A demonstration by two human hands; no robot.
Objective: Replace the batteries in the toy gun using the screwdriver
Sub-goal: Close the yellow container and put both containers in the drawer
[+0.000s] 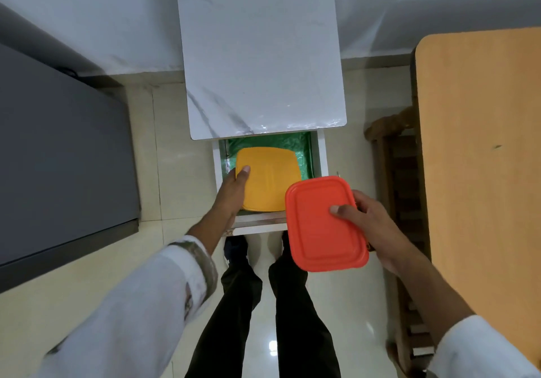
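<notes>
I stand over an open white drawer [321,155] lined with green paper, under a small marble-topped table [260,55]. My left hand [234,187] grips the left edge of a yellow-lidded box [270,178] inside the drawer, thumb on its lid. My right hand [366,219] holds an orange-lidded box [319,231] lifted out of the drawer, to the drawer's front right, thumb on the lid. No toy gun, screwdriver or batteries are visible; what the boxes hold is hidden.
A dark grey cabinet [58,158] stands to the left. A wooden table [483,158] runs along the right, with a wooden chair [404,187] pushed beside it. My legs and feet [263,304] stand on the pale tiled floor just before the drawer.
</notes>
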